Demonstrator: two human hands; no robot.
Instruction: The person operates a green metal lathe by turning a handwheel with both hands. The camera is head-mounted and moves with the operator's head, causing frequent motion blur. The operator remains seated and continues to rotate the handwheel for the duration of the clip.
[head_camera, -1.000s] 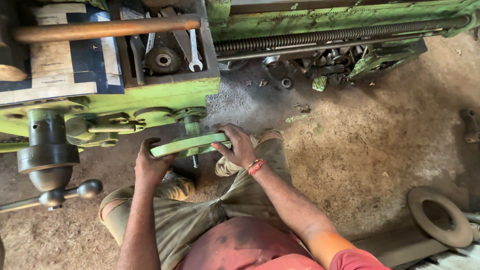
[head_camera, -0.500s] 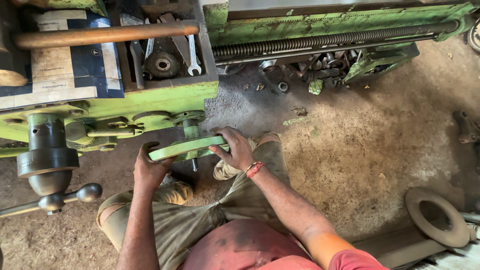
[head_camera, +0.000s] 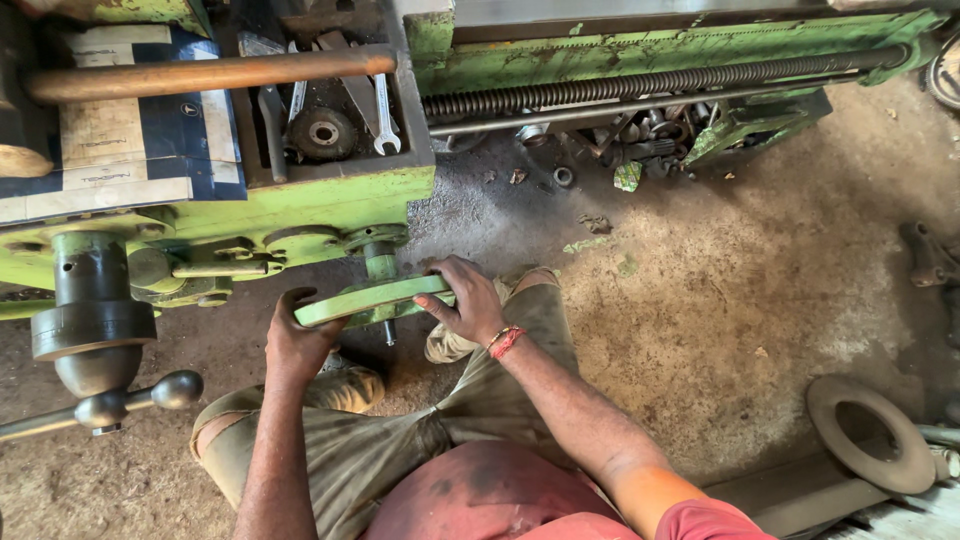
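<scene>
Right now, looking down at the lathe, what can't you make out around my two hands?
- Head view: the left hand covers the near end of the green handwheel.
- The right hand hides its other end; the fingers curl over the rim.
- The wheel covers most of its shaft.
- The wooden bar hides part of the tool tray.
- The rusty ring is partly cut off near the right edge.

Two hands — the left hand and the right hand — grip one green handwheel. One wooden bar lies across the machine, two spanners sit in its tray, and one metal ring rests on the floor.
</scene>
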